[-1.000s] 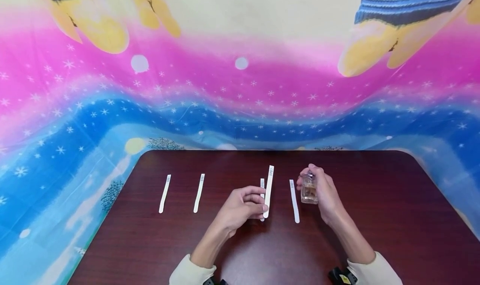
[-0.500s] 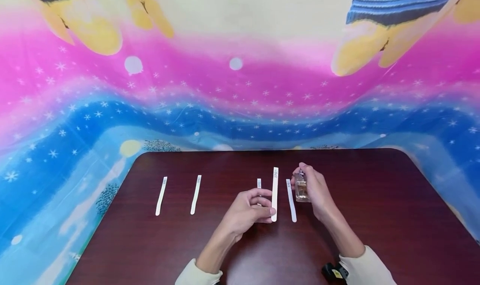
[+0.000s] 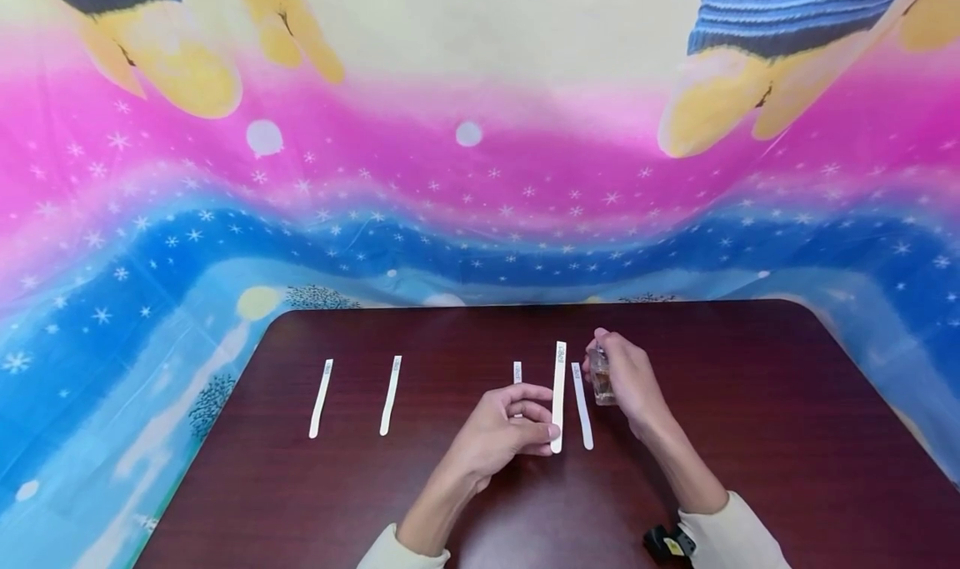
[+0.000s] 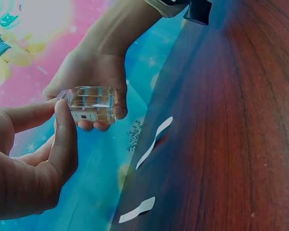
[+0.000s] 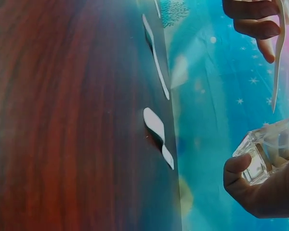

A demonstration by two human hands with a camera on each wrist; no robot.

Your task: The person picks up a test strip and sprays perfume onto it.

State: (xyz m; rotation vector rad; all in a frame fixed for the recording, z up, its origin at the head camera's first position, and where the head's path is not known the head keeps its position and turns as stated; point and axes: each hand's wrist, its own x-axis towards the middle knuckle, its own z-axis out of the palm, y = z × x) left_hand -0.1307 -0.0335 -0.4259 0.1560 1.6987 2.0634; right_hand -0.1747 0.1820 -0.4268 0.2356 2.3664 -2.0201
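My left hand [image 3: 502, 431] pinches a white paper test strip [image 3: 558, 398] near its rounded lower end, with the printed end pointing up and away. In the right wrist view this strip [image 5: 278, 62] is seen nearly edge-on, its tip close to the bottle. My right hand [image 3: 633, 386] grips a small clear glass perfume bottle [image 3: 602, 381] of pale amber liquid, a digit at its top. A dark label shows on the bottle [image 4: 91, 106] in the left wrist view. Between the hands another strip [image 3: 582, 406] lies on the table; one more [image 3: 517, 371] is partly hidden behind my left fingers.
Two more paper strips, one at far left [image 3: 321, 398] and one beside it [image 3: 390, 396], lie apart on the dark reddish-brown wooden table [image 3: 300, 502]. A colourful printed cloth [image 3: 450, 177] hangs behind the table's back edge.
My left hand has moved right with its strip, which is now closer to the bottle. My right hand has come slightly left, turning the bottle a little. The head view has shifted slightly.
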